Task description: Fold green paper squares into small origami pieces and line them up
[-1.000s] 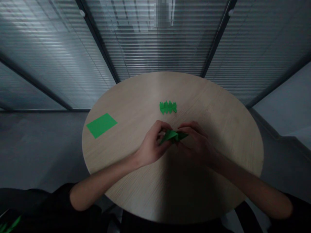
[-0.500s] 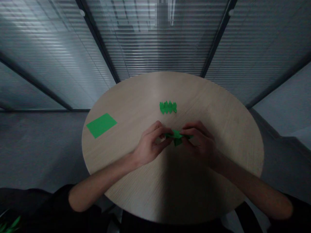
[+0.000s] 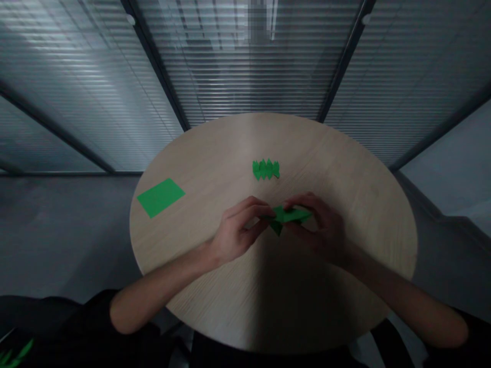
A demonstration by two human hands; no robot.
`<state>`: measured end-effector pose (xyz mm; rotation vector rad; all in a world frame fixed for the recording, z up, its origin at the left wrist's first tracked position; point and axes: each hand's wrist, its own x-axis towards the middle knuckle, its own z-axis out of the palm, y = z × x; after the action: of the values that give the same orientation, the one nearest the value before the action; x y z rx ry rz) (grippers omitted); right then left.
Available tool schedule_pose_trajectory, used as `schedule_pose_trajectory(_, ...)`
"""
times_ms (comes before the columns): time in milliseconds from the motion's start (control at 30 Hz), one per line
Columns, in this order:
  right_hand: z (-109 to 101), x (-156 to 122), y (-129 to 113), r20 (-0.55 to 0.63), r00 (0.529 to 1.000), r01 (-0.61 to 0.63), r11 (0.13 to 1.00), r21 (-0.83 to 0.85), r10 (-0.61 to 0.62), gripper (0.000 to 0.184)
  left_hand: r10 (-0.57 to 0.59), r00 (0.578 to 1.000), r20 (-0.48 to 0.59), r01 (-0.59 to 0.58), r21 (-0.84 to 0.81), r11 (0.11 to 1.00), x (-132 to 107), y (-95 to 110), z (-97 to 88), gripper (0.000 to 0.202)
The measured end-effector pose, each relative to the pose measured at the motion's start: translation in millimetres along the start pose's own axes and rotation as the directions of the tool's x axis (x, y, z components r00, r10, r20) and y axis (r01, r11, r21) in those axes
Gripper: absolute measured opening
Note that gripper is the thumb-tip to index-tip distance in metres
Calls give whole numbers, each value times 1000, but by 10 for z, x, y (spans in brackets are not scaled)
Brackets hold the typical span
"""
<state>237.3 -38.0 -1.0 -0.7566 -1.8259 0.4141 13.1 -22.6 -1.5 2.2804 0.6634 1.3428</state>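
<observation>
- while both hands meet over the middle of the round wooden table, a small folded green paper is pinched between them; whether it touches the tabletop cannot be told.
- the left hand comes in from the left, thumb and forefinger closed on the paper's left end, the other fingers curled in beneath.
- the right hand comes in from the right, its fingertips closed over the paper's right end; the thumb is mostly hidden under the paper.
- one pointed corner of the paper juts down between the two hands.
- beyond the hands and apart from them, a row of folded green pieces lies on the table, set side by side and touching one another.
- far to the left, near the table's edge, a flat green sheet lies alone.
- behind the table stands a glass wall with closed blinds and dark frames.
- both forearms are bare, with dark sleeves at the lower edge of the view.
</observation>
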Motion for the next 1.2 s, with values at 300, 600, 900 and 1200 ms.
schedule_pose_trajectory(300, -4, -11, 27, 64, 992, 109, 993, -38, -106, 16, -24, 999, -21, 24, 5, 1000, 1, 5, 4, 15)
schedule_pose_trajectory(600, 4, -17, -3, -2, 995, 95, 995, -29, -95, 21, -124, 985, -122, 97, -213, 972, -64, -7, 113, 43)
schedule_pose_trajectory(900, 13, 11, 3, -66, 969, -218, 950, 225, 238, 18, -46, 997, -65, 45, -12, 999, -44, 14, 42, 45)
schedule_pose_trajectory(1200, 27, -45, 71, 78, 994, 86, 988, -126, -76, 18, 59, 998, 36, -61, 48, 997, -2, -42, 31, 40)
